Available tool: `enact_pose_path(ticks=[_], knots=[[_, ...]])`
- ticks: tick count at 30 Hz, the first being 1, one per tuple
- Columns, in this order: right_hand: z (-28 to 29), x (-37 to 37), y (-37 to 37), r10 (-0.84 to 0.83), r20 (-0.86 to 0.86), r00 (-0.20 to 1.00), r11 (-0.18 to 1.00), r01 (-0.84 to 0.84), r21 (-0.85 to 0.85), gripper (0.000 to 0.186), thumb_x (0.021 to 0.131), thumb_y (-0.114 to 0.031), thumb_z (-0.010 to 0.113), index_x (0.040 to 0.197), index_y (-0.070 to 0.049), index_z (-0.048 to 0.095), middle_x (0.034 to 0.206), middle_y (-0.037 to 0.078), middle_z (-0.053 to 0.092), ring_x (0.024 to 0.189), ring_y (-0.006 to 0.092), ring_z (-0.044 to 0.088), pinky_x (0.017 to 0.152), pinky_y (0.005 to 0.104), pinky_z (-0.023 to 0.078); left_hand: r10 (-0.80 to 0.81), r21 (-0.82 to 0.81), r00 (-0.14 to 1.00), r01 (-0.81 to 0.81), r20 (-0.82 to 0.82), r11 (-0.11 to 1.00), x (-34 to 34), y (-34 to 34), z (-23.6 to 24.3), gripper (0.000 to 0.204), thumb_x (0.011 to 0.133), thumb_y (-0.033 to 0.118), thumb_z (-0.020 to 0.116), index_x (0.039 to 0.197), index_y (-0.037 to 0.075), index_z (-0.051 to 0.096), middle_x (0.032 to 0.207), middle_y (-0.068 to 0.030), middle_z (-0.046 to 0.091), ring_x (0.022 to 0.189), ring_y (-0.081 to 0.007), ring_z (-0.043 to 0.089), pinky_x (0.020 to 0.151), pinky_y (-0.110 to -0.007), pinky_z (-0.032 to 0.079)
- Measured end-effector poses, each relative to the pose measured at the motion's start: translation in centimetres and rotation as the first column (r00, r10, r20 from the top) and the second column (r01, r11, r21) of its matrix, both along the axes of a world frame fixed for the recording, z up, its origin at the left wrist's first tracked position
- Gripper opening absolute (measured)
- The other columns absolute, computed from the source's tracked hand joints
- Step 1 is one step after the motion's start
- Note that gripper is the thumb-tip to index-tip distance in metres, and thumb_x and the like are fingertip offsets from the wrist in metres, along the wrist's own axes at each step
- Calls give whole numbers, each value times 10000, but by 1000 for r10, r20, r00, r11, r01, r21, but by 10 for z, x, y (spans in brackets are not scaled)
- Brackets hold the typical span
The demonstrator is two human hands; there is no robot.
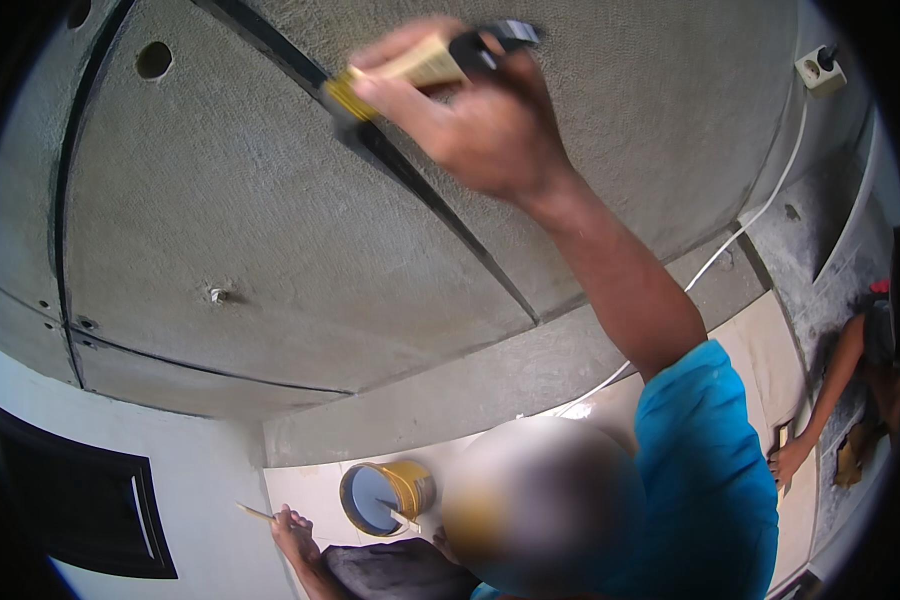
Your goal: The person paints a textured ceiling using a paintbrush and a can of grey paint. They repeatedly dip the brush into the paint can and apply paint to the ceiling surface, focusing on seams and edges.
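My right hand [480, 130], its arm in a blue sleeve, rises from the lower right and is closed on a paintbrush [415, 68] with a pale handle and yellow band, blurred by motion. The brush's dark bristles rest on or just over a diagonal black strip [448, 208] on the rough grey wall [220, 210]. A curved black line [67, 200], a thinner lower line, small holes and a metal fitting [220, 295] mark the wall. My left hand is not in view.
Below, a crouching person [390, 570] with a blurred head holds a thin stick, beside a yellow bucket [407, 485] of grey-blue liquid on pale tiles. Another person's arm [835, 390] reaches down at right. A socket [822, 72] trails a white cable. A dark panel [80, 480] sits lower left.
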State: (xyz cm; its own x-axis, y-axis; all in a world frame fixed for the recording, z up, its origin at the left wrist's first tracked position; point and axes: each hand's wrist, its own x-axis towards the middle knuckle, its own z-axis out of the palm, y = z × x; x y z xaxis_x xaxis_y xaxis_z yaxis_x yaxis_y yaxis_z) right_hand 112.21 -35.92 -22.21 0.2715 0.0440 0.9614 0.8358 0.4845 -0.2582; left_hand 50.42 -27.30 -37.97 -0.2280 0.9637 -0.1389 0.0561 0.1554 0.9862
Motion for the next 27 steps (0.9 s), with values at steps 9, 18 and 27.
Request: enact_pose_path(ticks=[9,18,27], knots=[[5,7,12,36,53,998,971,-48,235,124,931,-152,703,1015,-66,736,938,123,738,816,161,718,680,297,594,38,7,999,-38,-9,999,4,-7,1,134,949,153,617,881,116,507,720,4,508,564,-91,470,498,-233,399],[49,-1,-1,77,15,997,996,-77,-46,160,940,-174,690,1027,-40,693,948,129,733,865,208,738,732,323,624,26,-8,999,-26,24,1000,3,-5,5,105,950,159,609,890,128,528,704,15,509,544,-91,474,475,-250,402],[116,6,15,-64,97,993,926,23,376,113,892,-184,708,887,-73,685,810,116,744,693,210,750,610,305,621,27,-19,999,-27,38,999,20,-8,5,230,957,139,610,794,142,448,672,-5,501,515,-113,466,474,-246,394]])
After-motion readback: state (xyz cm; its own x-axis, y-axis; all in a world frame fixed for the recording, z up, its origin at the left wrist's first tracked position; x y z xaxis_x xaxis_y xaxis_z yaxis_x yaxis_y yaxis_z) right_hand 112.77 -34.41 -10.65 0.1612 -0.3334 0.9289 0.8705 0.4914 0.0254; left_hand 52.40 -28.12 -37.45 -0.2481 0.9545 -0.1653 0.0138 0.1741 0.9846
